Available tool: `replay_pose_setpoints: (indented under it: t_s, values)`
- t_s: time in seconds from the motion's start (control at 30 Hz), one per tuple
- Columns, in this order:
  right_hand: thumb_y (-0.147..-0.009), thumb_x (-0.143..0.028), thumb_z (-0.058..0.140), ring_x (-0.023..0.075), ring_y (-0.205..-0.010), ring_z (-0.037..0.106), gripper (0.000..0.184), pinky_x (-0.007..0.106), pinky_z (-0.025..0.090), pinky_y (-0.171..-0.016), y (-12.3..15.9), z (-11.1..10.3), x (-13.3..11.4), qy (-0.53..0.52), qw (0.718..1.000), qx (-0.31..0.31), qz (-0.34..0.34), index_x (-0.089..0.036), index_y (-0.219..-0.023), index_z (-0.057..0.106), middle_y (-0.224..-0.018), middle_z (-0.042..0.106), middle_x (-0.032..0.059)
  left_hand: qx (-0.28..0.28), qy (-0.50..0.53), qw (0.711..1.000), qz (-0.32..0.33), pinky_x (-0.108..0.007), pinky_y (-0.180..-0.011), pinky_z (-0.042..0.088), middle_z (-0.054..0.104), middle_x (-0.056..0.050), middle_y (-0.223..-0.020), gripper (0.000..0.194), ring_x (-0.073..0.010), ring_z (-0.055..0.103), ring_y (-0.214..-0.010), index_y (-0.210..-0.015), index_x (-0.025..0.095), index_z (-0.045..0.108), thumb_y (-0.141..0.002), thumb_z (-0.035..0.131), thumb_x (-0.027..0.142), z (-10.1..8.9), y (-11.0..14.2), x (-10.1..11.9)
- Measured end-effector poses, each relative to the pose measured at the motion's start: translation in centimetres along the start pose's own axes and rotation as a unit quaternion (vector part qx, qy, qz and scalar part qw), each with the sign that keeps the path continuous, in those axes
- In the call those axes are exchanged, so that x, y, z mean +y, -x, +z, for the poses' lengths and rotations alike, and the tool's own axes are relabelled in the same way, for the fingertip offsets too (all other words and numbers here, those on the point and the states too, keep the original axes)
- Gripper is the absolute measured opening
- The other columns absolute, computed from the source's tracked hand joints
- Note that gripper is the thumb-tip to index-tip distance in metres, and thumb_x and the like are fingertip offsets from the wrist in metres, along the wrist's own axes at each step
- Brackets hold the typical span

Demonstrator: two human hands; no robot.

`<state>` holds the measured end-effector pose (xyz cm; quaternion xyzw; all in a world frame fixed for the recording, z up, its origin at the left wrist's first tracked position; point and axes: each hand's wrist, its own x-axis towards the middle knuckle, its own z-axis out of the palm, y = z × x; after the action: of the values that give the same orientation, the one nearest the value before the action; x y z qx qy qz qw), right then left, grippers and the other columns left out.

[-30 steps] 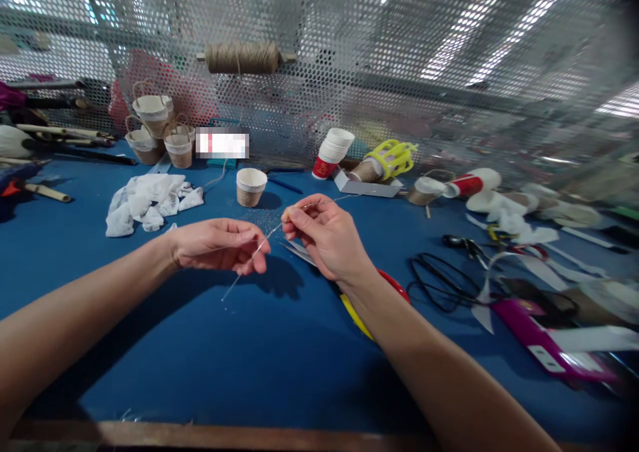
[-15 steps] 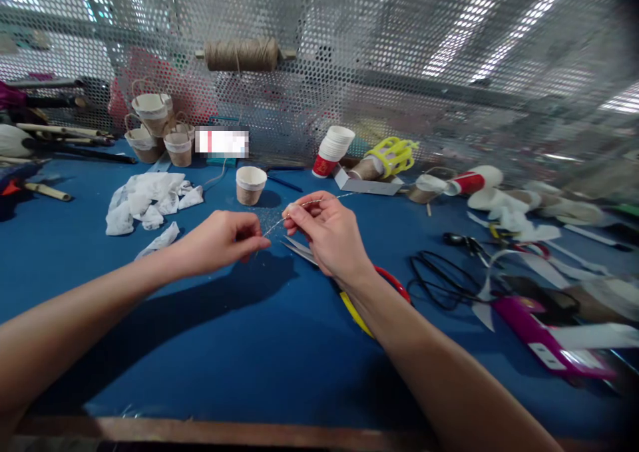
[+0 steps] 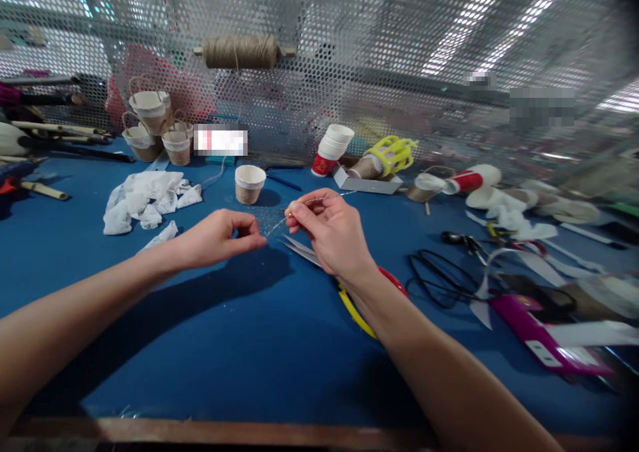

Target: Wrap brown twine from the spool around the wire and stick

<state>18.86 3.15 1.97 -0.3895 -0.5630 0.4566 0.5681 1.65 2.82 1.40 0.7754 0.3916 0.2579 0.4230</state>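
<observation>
Between my hands runs a thin, pale twisted strand (image 3: 277,226); I cannot tell if it is wire or cord. My left hand (image 3: 222,239) pinches its lower end between thumb and forefinger. Higher up, my right hand (image 3: 332,229) grips the strand, and its far end sticks out past the knuckles. Scissors (image 3: 358,317) with red and yellow handles lie on the blue table under my right hand and wrist, blades pointing left, partly hidden. Just beyond my hands stands a small brown cup (image 3: 249,187) with a white lining, without a visible handle.
Several similar handled cups (image 3: 150,111) are stacked at the back left, near crumpled white fabric (image 3: 144,196). A twine spool (image 3: 239,52) hangs on the mesh. White paper cups (image 3: 333,147) stand at the back. To the right lie black cable (image 3: 439,282) and a purple power strip (image 3: 534,332).
My left hand has shifted slightly left, and the bit of strand between the hands looks straighter. Both hands keep their pinch. The view has moved very little.
</observation>
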Motion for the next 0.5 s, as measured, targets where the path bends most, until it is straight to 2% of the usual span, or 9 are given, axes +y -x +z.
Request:
replay_pose_setpoints:
  t_s: [0.07, 0.1, 0.17, 0.23, 0.27, 0.33, 0.37, 0.43, 0.5]
  values:
    - [-0.069, -0.024, 0.065, 0.0088, -0.053, 0.057, 0.015, 0.024, 0.049, -0.053, 0.0, 0.1, 0.2, 0.040, 0.999, 0.016, -0.014, -0.017, -0.070, 0.052, -0.062, 0.062, -0.0011, 0.116, -0.180, 0.976, 0.036, -0.029, -0.063, 0.031, 0.050, -0.002, -0.058, 0.020, -0.0148, 0.044, -0.064, -0.058, 0.015, 0.052, -0.074, 0.053, 0.028, 0.1, 0.2, 0.7]
    - [-0.069, -0.024, 0.065, 0.0089, -0.053, 0.057, 0.015, 0.024, 0.049, -0.053, 0.0, 0.1, 0.3, 0.050, 0.998, 0.018, -0.017, -0.016, -0.070, 0.052, -0.062, 0.062, -0.0008, 0.139, -0.229, 0.963, 0.039, -0.030, -0.066, 0.032, 0.051, -0.003, -0.059, 0.019, -0.0165, 0.046, -0.067, -0.058, 0.015, 0.053, -0.073, 0.053, 0.026, 0.0, 0.3, 1.0]
    - [-0.069, -0.024, 0.065, 0.0090, -0.054, 0.057, 0.015, 0.024, 0.049, -0.053, 0.0, 0.1, 0.3, 0.042, 0.999, 0.013, -0.017, -0.016, -0.070, 0.052, -0.062, 0.062, -0.0007, 0.108, -0.219, 0.970, 0.015, -0.032, -0.067, 0.033, 0.054, -0.004, -0.059, 0.019, -0.0173, 0.048, -0.067, -0.059, 0.014, 0.055, -0.074, 0.053, 0.026, -0.3, 0.4, 1.1]
    - [-0.068, -0.023, 0.065, 0.0087, -0.054, 0.057, 0.014, 0.024, 0.049, -0.052, -0.1, 0.0, 0.3, 0.009, 1.000, 0.004, -0.011, -0.017, -0.070, 0.052, -0.062, 0.062, -0.0012, -0.021, -0.056, 0.998, -0.028, -0.030, -0.066, 0.036, 0.058, -0.004, -0.063, 0.024, -0.0151, 0.050, -0.065, -0.067, 0.014, 0.059, -0.077, 0.050, 0.033, -1.1, 0.3, 0.6]
    - [-0.068, -0.023, 0.065, 0.0085, -0.054, 0.056, 0.014, 0.023, 0.049, -0.052, -0.2, 0.0, 0.3, -0.010, 1.000, -0.001, -0.006, -0.017, -0.070, 0.052, -0.063, 0.061, -0.0015, -0.085, 0.067, 0.993, -0.048, -0.029, -0.067, 0.037, 0.061, -0.005, -0.070, 0.027, -0.0144, 0.052, -0.067, -0.075, 0.014, 0.061, -0.080, 0.047, 0.037, -1.5, 0.2, 0.2]
    - [-0.067, -0.023, 0.066, 0.0081, -0.055, 0.056, 0.014, 0.023, 0.048, -0.051, -0.3, -0.2, 0.1, -0.041, 0.999, -0.010, 0.006, -0.017, -0.069, 0.052, -0.063, 0.061, -0.0021, -0.174, 0.281, 0.940, -0.088, -0.029, -0.069, 0.040, 0.064, -0.007, -0.080, 0.031, -0.0136, 0.055, -0.070, -0.085, 0.013, 0.061, -0.081, 0.046, 0.040, -2.1, 0.0, -0.9]
    - [-0.067, -0.023, 0.066, 0.0079, -0.055, 0.056, 0.015, 0.022, 0.048, -0.051, -0.3, -0.2, 0.0, -0.051, 0.999, -0.013, 0.010, -0.018, -0.069, 0.052, -0.063, 0.061, -0.0024, -0.195, 0.356, 0.908, -0.101, -0.028, -0.067, 0.040, 0.065, -0.007, -0.077, 0.030, -0.0133, 0.055, -0.069, -0.085, 0.013, 0.060, -0.079, 0.050, 0.041, -2.2, -0.1, -1.4]
    - [-0.066, -0.024, 0.067, 0.0076, -0.054, 0.056, 0.016, 0.022, 0.047, -0.051, -0.3, -0.2, -0.1, -0.062, 0.998, -0.017, 0.015, -0.018, -0.068, 0.052, -0.063, 0.061, -0.0026, -0.237, 0.442, 0.859, -0.106, -0.026, -0.064, 0.041, 0.066, -0.006, -0.073, 0.027, -0.0132, 0.057, -0.067, -0.085, 0.014, 0.059, -0.075, 0.056, 0.039, -2.0, -0.2, -2.3]
    - [-0.066, -0.025, 0.067, 0.0074, -0.054, 0.055, 0.017, 0.022, 0.047, -0.051, -0.3, -0.2, -0.1, -0.067, 0.997, -0.022, 0.017, -0.018, -0.068, 0.052, -0.063, 0.061, -0.0027, -0.251, 0.469, 0.842, -0.091, -0.025, -0.060, 0.040, 0.064, -0.004, -0.065, 0.024, -0.0128, 0.056, -0.062, -0.085, 0.014, 0.058, -0.075, 0.058, 0.036, -1.5, -0.2, -2.9]
